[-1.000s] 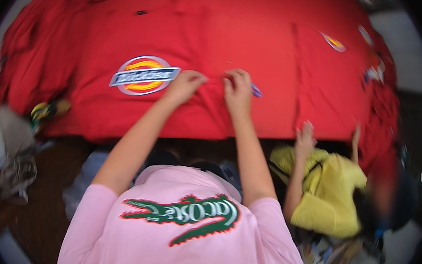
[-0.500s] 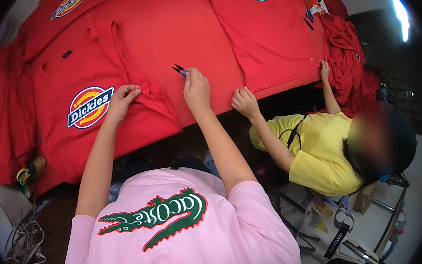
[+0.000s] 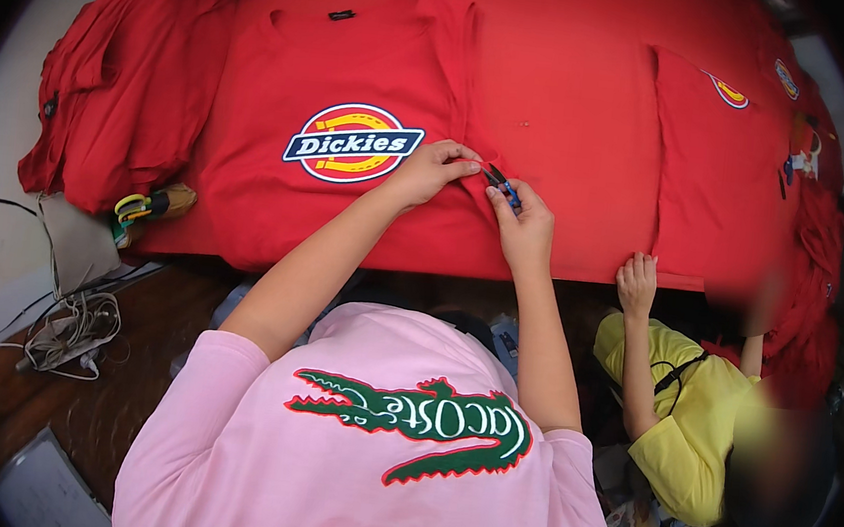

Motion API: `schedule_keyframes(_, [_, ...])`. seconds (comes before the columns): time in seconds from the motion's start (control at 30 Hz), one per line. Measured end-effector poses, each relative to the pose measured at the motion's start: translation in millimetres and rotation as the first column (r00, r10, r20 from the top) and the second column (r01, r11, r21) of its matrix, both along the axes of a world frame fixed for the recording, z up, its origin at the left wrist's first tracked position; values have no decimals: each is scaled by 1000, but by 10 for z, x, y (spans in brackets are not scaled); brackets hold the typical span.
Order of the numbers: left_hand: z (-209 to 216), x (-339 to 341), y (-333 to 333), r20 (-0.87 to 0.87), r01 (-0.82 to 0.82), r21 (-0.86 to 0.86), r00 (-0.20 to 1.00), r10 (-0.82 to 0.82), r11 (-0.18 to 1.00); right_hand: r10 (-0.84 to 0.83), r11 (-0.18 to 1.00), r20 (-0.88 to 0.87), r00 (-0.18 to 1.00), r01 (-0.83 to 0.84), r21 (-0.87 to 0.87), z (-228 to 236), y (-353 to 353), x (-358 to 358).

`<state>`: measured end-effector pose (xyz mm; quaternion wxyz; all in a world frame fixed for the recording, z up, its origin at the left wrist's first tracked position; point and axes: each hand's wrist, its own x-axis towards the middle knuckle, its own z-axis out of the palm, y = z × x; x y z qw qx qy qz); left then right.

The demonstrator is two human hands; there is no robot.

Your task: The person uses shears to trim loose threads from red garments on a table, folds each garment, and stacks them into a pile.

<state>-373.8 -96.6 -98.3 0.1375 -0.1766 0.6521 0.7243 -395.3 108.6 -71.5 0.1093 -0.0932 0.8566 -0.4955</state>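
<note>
A red T-shirt [image 3: 263,129] with a round printed emblem lies on the red-covered table. My left hand [image 3: 428,174] rests on it just right of the emblem, fingertips pinching what looks like a red thread at the shirt's side edge. In my right hand [image 3: 525,227] are small thread snips [image 3: 505,190] with blue handles and dark blades. Their tips point up and left at the pinched thread, close to my left fingertips. Whether the blades touch the thread cannot be made out.
A co-worker in a yellow top [image 3: 681,427] stands to the right, one hand [image 3: 636,282] on the table edge by another red shirt [image 3: 720,189]. Heaped red garments [image 3: 148,69] lie at left, near yellow-handled scissors [image 3: 132,208]. Tangled cables [image 3: 75,334] lie below left.
My right hand has brought the snips from over the table to beside my left hand. The left hand now pinches a thread at the shirt's edge. The whole view has turned.
</note>
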Motion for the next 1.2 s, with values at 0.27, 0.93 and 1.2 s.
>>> schedule_keyframes(0.27, [43, -25, -10, -16, 24, -3, 1000, -24, 1000, -18, 1000, 158, 987, 18, 5, 40, -21, -19])
schedule_keyframes(0.93, [953, 264, -14, -268, -117, 91, 954, 138, 989, 34, 965, -57, 998, -18, 261, 244, -24, 35])
schedule_keyframes(1.2, [3588, 1850, -217, -872, 692, 319, 482, -85, 648, -270, 940, -128, 954, 233, -248, -410, 442, -680])
